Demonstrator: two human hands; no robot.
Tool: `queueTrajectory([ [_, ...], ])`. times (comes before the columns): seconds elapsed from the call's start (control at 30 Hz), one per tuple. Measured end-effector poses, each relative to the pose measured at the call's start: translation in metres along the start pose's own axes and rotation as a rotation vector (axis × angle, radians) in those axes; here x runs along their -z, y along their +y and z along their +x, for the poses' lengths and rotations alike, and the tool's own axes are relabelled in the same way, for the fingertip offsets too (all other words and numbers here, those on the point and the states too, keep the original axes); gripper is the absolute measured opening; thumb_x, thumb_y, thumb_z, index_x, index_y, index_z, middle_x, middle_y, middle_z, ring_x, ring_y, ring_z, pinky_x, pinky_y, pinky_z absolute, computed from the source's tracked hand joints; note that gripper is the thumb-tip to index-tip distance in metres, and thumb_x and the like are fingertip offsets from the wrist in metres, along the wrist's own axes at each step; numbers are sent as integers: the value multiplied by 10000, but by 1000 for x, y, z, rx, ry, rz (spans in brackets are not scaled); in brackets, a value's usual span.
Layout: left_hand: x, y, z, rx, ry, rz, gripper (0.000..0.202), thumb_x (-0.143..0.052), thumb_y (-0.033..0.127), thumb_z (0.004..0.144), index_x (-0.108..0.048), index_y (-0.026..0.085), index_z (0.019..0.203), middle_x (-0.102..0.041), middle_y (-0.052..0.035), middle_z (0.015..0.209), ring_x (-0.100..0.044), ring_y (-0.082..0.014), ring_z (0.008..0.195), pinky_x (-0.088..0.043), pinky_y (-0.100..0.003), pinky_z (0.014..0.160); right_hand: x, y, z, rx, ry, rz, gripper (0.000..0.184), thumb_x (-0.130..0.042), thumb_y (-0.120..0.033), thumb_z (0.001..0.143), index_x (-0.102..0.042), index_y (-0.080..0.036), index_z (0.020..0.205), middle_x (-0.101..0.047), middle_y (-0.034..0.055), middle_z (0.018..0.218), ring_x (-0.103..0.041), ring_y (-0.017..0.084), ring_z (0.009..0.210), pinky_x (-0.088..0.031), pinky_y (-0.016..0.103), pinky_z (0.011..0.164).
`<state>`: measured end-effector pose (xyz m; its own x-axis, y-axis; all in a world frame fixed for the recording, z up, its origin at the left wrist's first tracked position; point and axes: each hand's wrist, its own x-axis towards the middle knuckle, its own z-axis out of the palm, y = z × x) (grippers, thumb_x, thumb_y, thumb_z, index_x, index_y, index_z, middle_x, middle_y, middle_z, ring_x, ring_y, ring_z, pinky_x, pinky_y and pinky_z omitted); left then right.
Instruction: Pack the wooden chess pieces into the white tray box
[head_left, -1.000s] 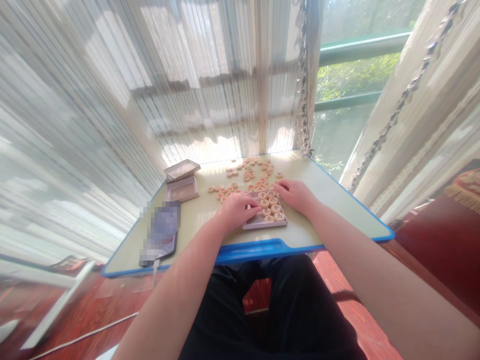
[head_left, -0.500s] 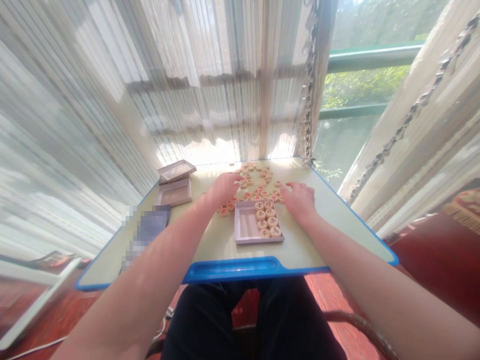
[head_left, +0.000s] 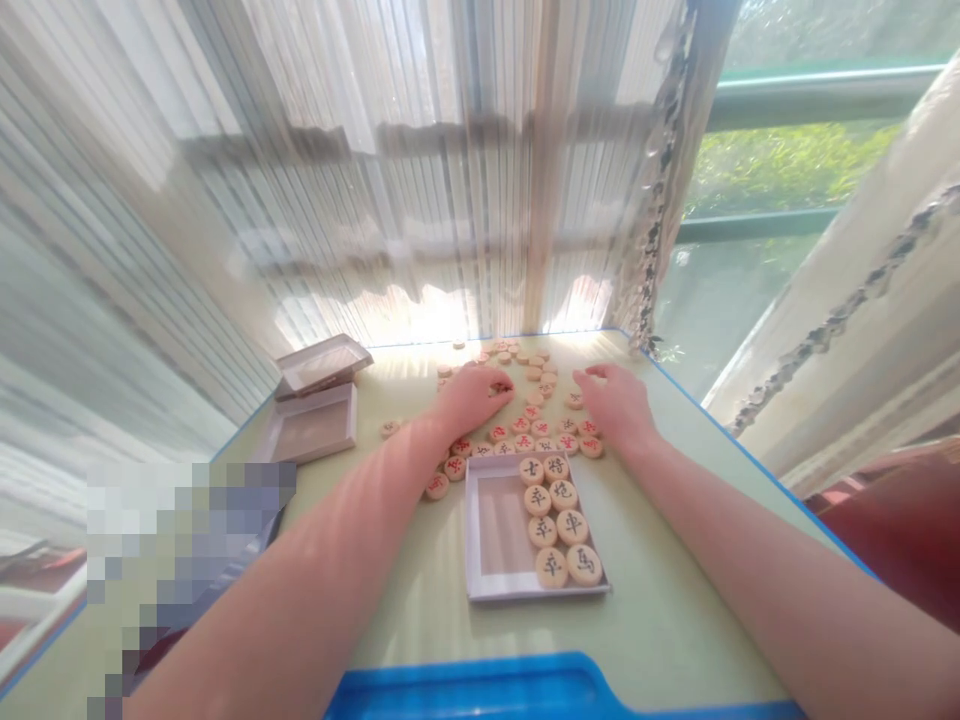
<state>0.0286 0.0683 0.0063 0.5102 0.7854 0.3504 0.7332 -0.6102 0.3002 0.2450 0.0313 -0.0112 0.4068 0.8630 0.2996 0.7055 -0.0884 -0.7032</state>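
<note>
Fingers of the left hand (head_left: 471, 398) curl toward the thumb over scattered round pieces (head_left: 523, 443); whether they pinch one, I cannot tell. Those of the right hand (head_left: 619, 406) bend just beside a lone piece (head_left: 574, 401), their hold equally unclear. Nearer, a shallow box (head_left: 501, 520) carries eight pieces (head_left: 562, 495) along its right. All should be light, hard, perhaps slippery: pinch the rims.

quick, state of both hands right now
Left hand: curled near loose pieces; can't tell if it holds one.
Right hand: curled beside a piece; grip can't be told.
</note>
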Motion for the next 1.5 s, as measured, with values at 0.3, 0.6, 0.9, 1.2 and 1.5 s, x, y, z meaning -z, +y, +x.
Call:
queueTrajectory([
  [0.3, -3, 0, -3, -37, 18, -16, 233, -514, 324, 832, -707, 224, 917, -708, -16, 919, -592, -205, 912, -466, -328, 840, 5, -2, -3, -21, -72, -135, 387, -486, -475, 785, -681, -239, 1021, -665, 126, 1020, -458, 355, 1109, -338, 497, 899],
  [0.6, 0, 1, -5, 44, 17, -68, 218, -604, 388, 757, -706, 226, 864, -692, -5, 846, -601, -170, 777, -467, -285, 731, 12, -6, -4, -51, -137, -104, 425, -459, -490, 801, -672, -229, 1059, -619, 131, 1154, -393, 371, 1185, -308, 506, 942],
  [0.9, -2, 8, -6, 124, 93, -251, 289, -591, 312, 760, -633, 207, 1026, -671, -2, 978, -536, -112, 645, -467, -276, 684, 14, -10, -15, 273, -57, -106, 364, -478, -421, 825, -664, -191, 1036, -603, 110, 1153, -421, 278, 1177, -266, 429, 1027],
  [1.2, 0, 7, -5, 178, 149, -386, 296, -607, 327, 748, -631, 191, 1011, -678, -18, 990, -541, -108, 648, -477, -257, 651, 9, -8, -16, 323, -87, -119, 314, -489, -405, 825, -680, -212, 983, -620, 88, 1131, -442, 271, 1160, -278, 427, 1022],
  [1.5, -2, 1, -3, 134, 179, -264, 289, -582, 207, 751, -638, 179, 1034, -661, -40, 1026, -547, -106, 643, -492, -273, 700, 3, -10, -11, 171, -136, -41, 334, -462, -365, 854, -675, -159, 1007, -633, 117, 1117, -465, 258, 1150, -271, 398, 1024],
])
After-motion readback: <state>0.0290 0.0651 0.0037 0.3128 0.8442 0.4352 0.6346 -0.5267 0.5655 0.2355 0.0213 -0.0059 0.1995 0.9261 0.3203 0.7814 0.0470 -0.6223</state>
